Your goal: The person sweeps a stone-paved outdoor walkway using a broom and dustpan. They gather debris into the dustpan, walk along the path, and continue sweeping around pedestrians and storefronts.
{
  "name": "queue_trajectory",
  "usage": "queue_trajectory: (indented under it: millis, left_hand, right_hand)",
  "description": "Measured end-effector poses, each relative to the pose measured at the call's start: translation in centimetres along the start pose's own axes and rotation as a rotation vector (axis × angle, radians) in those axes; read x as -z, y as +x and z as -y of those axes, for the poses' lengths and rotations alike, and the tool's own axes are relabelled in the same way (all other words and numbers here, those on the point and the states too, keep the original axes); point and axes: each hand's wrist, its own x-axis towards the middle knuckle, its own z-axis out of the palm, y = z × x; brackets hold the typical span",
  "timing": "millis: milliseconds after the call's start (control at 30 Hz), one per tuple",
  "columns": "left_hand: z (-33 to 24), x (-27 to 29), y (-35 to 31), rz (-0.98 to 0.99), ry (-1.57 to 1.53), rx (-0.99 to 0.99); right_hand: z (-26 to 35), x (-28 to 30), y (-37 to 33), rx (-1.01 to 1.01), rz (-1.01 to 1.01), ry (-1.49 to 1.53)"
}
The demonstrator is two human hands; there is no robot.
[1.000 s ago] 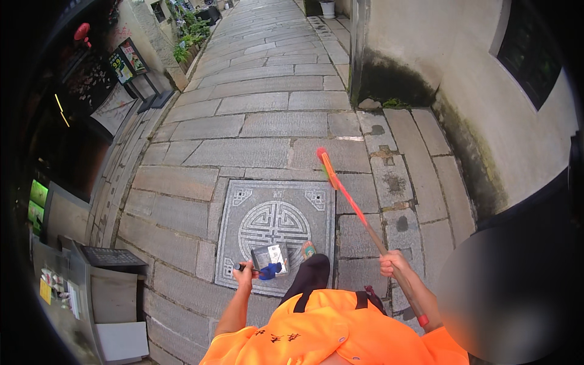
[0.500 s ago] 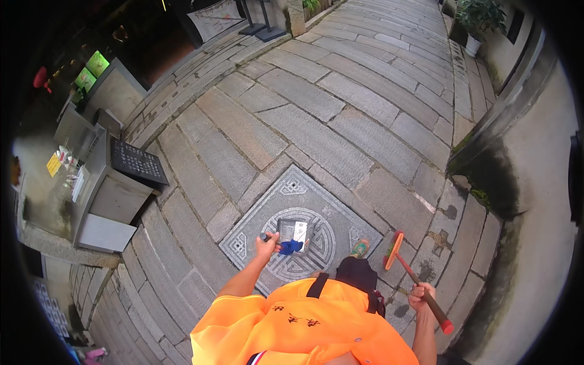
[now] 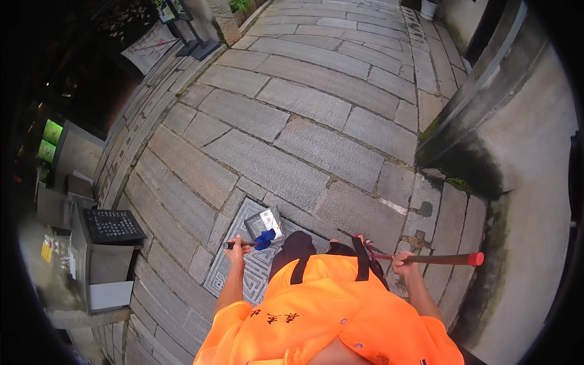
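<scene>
My left hand [image 3: 238, 248] is closed around the dark handle of a long-handled dustpan [image 3: 249, 227], whose grey pan hangs low in front of me, left of my dark trousers. A bundle of blue cloth [image 3: 264, 239] sits where handle and pan meet, and a white patch shows in the pan. At the right, my right hand [image 3: 402, 263] grips a broom by its brown handle [image 3: 441, 259], held almost level with its red end pointing right. The red broom head is mostly hidden beside my leg, so whether it touches the paving cannot be told.
Long grey stone slabs [image 3: 304, 100] pave the lane, with a carved square slab [image 3: 220, 278] under the dustpan. A counter [image 3: 109, 266] with a black written board [image 3: 113, 225] stands left. A plastered wall [image 3: 529, 182] lines the right. Sign stands [image 3: 198, 47] are farther ahead.
The broom has swung to near level, its head drawn in toward my legs. The view has shifted over the paving, and more of the carved slab is now covered by my body.
</scene>
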Motion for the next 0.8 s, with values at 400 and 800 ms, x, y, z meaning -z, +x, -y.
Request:
queue_trajectory:
  millis: [400, 800]
  left_hand:
    - [-5.7, -25.4, 14.6, 0.092, 0.105, 0.066]
    - [-17.8, -54.7, 30.6, 0.25, 0.212, 0.03]
  right_hand:
    - [11.5, -21.2, 4.3, 0.148, 0.145, 0.087]
    - [23.3, -42.0, 8.7, 0.188, 0.273, 0.259]
